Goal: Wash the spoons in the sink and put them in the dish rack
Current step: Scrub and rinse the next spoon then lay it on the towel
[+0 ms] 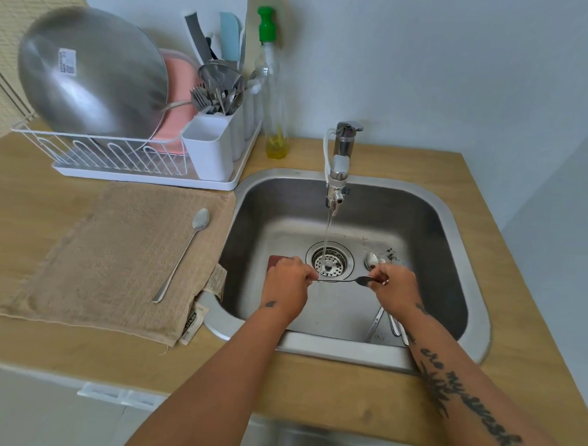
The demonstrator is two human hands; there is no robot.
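sponge [273, 260] mostly hidden under left hand [285, 281], other spoons [371, 260] partly behind right forearm, spoon [344, 280] ends pinched by left and right hand [395, 286]

dish rack [128, 163] left of sink [459, 228]

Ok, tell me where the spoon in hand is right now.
Head view, centre: the spoon is held level over the sink, just in front of the drain, left hand on its handle and right hand pinching its bowl.
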